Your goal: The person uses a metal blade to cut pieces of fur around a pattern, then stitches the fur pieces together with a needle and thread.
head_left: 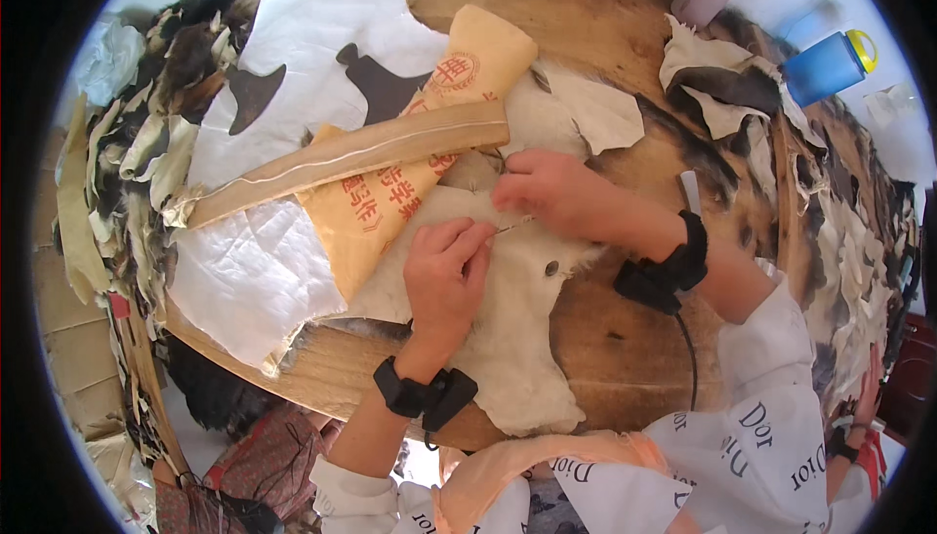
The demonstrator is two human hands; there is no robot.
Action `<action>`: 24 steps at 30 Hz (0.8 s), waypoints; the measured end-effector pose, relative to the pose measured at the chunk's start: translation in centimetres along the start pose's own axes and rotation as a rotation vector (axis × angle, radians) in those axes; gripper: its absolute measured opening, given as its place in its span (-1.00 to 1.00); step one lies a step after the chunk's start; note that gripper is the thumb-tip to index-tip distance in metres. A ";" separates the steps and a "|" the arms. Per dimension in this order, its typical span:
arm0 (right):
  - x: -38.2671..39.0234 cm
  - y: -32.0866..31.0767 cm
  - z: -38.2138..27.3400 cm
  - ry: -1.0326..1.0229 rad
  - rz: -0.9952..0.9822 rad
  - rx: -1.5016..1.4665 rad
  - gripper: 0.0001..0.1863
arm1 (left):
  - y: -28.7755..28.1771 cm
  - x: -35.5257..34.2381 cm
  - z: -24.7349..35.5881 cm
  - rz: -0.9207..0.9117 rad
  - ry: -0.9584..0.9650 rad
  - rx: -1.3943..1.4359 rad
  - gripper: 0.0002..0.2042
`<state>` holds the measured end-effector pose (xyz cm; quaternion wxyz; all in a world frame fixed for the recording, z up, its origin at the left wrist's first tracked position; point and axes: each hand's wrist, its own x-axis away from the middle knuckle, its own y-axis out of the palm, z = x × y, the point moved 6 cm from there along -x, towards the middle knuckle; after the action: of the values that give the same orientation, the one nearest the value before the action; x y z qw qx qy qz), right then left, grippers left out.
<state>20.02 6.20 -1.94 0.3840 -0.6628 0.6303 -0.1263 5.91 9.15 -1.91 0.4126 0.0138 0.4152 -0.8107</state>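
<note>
A cream-coloured animal hide (522, 339) lies skin side up across the wooden board, with a small dark hole near its right edge. My left hand (447, 270) is closed over it, thumb and forefinger pinched at a narrow dark seam or slit in the skin. Just above and to the right, my right hand (554, 190) is closed too, its fingertips bunched close to the same line. What the right fingertips hold is too small to make out. Both wrists wear black strapped devices.
A long wooden stick (361, 151) rests across a yellow printed paper sheet (366, 231) and white sheets (259, 280) with dark cut-out shapes. Fur scraps (156, 158) line the left; more hides (727, 90), a blue bottle (825, 67) and a person's arm (859, 417) are at right.
</note>
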 end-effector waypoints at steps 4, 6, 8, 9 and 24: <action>-0.1 0.3 -1.4 -0.105 0.016 0.130 -0.84 | -0.2 0.3 0.1 0.030 0.002 0.000 -0.85; -0.2 0.1 -2.4 -0.131 0.042 0.110 -0.78 | -0.6 0.5 0.4 0.046 0.018 -0.005 -0.85; 0.0 1.4 -1.6 -0.094 -0.111 0.268 -0.70 | -0.3 0.4 0.5 0.031 0.049 -0.034 -0.85; 0.4 1.9 -1.2 -0.093 -0.101 0.279 -0.70 | 0.1 0.6 0.4 0.031 0.064 -0.033 -0.85; -0.1 2.0 -1.8 -0.191 -0.052 0.364 -0.77 | -0.2 0.8 -0.3 0.021 -0.068 0.062 -0.84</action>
<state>17.35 5.82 -2.09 0.5523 -0.6073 0.5405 -0.1845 5.14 8.93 -2.25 0.4345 0.0033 0.3755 -0.8186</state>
